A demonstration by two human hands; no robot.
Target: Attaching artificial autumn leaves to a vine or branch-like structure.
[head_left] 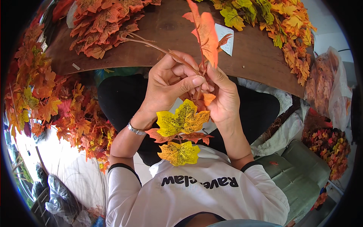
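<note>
1. White shirt is being worn nearest the camera; dark lettering is being shown upside down across its chest.
2. Leaf spray is being held over the lap, beside the near edge of the worktop; a brown stem is being extended above that edge.
3. Left hand fingers are being pinched closed round the stem; right hand fingers are being curled in at the spray, their exact contact being hidden.
4. Stems are probably best being gripped where they meet, leaves being left uncreased.
5. Handwriting on a paper slip is being partly covered; no maker's label is being made out.
</note>
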